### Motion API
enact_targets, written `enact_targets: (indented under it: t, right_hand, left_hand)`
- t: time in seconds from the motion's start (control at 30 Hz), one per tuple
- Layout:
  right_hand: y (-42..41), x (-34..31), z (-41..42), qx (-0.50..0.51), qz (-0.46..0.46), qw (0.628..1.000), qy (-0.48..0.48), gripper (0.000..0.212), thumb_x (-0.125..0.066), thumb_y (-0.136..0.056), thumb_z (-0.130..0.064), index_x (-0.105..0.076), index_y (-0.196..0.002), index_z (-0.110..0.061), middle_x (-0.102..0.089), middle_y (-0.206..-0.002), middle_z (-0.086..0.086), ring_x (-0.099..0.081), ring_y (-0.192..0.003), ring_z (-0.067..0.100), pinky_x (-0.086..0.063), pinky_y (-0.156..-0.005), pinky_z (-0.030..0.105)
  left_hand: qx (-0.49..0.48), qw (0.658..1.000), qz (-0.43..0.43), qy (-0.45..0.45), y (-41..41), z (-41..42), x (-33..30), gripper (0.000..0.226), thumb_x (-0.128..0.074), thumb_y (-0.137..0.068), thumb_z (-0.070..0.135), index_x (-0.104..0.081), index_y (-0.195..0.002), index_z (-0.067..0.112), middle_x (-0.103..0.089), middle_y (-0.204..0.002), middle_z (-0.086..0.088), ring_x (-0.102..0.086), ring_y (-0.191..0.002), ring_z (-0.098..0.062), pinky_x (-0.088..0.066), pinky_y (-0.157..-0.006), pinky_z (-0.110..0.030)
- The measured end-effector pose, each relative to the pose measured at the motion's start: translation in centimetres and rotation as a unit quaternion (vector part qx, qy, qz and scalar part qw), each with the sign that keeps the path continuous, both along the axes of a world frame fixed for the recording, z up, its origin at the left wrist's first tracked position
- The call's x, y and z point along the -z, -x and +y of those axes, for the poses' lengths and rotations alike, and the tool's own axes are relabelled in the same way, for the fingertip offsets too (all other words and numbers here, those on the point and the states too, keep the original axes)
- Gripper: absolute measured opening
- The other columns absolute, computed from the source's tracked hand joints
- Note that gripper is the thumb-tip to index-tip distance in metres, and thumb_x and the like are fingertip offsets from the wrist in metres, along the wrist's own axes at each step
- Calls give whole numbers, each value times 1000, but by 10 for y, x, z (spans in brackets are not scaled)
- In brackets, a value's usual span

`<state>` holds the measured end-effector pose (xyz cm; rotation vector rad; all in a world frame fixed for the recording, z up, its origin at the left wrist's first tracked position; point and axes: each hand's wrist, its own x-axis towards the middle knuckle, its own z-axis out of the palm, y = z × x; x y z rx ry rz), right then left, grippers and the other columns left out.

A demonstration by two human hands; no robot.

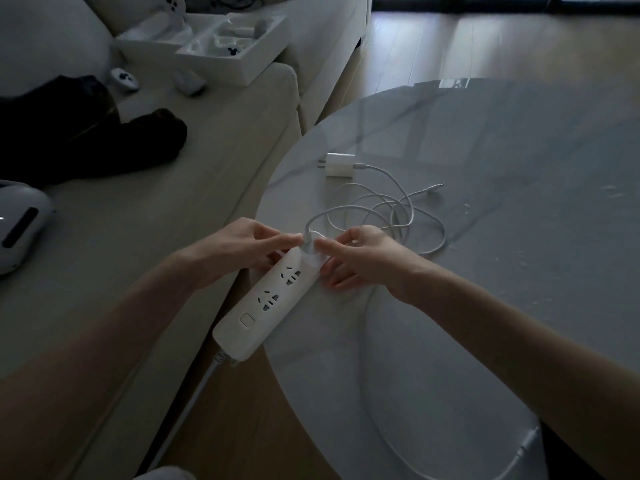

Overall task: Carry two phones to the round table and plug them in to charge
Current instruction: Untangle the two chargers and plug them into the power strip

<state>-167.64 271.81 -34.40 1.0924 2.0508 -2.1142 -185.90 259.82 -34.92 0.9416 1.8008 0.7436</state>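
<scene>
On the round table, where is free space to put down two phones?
The round table is bare on its right part, right of the coiled cables, and on its near part behind the right hand. It is crowded around the power strip, the loose charger and the left hand.

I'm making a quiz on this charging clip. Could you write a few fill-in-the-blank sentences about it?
1. Both hands meet at the far end of the white ____ strip.
2. A second charger lies on the ____ table, unplugged.
3. The strip shows ____ free outlet groups.

Missing: power; round; two
</scene>
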Motion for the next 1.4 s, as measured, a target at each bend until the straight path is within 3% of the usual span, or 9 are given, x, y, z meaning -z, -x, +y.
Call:
enact_targets:
  t: [0.17, 0.27, 0.37, 0.5, 0.57, 0.67, 0.97, 1.17, 1.4]
  right_hand:
    - [-7, -29, -8, -117, -77, 973, -181, 58, -54, -90, -51, -66, -100, 5, -76, -89, 18, -75, -70, 30, -62, -73, 45]
    - [-9, -65, 15, -167, -43, 957, -233, 41, -55, -92, -44, -73, -78, -9, -77, -68, 3, -71, -49, 15, -55, -44, 22]
    - [-2, -92, 58, -72, 16, 978, -193, 42, -61, -88, -36, -70, -52, -15, -66, -45, -3, -53, -33, 6, -38, -34, 12]
    - [36, -55, 101, 73, -30, 941, -328, 17, -65, -87, -28, -69, -80, -13, -73, -84, 11, -65, -67, 21, -54, -59, 32]
    - [53, -23, 105, 14, -148, 895, -420, 44, -64, -86, -36, -59, -119, -6, -61, -125, 20, -57, -113, 34, -49, -95, 42]
    - [69, 5, 105, -35, -183, 868, -460, 65, -61, -87, -44, -41, -138, -10, -48, -141, 17, -42, -131, 36, -36, -107, 43]
    - [87, 16, 120, -4, -161, 856, -492, 44, -65, -82, -42, -63, -118, -17, -55, -128, 15, -46, -123, 34, -35, -100, 41]
    - [72, -29, 100, 2, 11, 915, -404, 47, -78, -76, -21, -53, -112, -6, -68, -110, 21, -66, -90, 34, -54, -84, 49]
    - [44, -122, 22, -260, 68, 849, -455, 51, -82, -69, -23, -59, -114, -24, -69, -101, 0, -68, -87, 16, -55, -68, 25]
  left_hand:
    - [-6, 1000, -8, 11, -4, 1, -4, 55, -68, -67, 69, -76, -103, 29, -79, -99, -1, -74, -92, -17, -57, -81, -29]
    - [-23, 999, -29, 5, -4, 1, -5, 54, -73, -64, 66, -75, -104, 31, -78, -100, 0, -74, -91, -16, -56, -74, -24]
    - [-42, 998, -46, 0, -7, 2, -4, 50, -76, -64, 61, -77, -102, 30, -79, -98, 0, -74, -85, -12, -56, -74, -23]
    - [-83, 995, -48, -13, -14, 3, -2, 31, -72, -77, 45, -77, -101, 25, -79, -97, -2, -72, -86, -14, -56, -78, -24]
    - [-106, 992, -55, -30, -18, 5, -2, 28, -71, -81, 37, -77, -104, 22, -78, -101, -6, -70, -88, -17, -54, -81, -26]
    - [-126, 989, -65, -43, -24, 7, 0, 28, -71, -82, 33, -76, -107, 21, -77, -103, -9, -69, -87, -21, -54, -79, -30]
    - [-141, 977, -138, -84, -33, -2, 3, 29, -72, -76, 43, -79, -99, 27, -79, -86, -5, -73, -71, -12, -54, -56, -20]
    - [-155, 975, -139, -79, -34, -2, 1, 24, -71, -82, 34, -78, -101, 21, -79, -84, -6, -73, -69, -13, -55, -56, -21]
    - [-180, 977, -87, -79, -20, -10, 3, 29, -65, -89, 33, -70, -112, 16, -76, -102, -1, -71, -90, -14, -57, -72, -20]
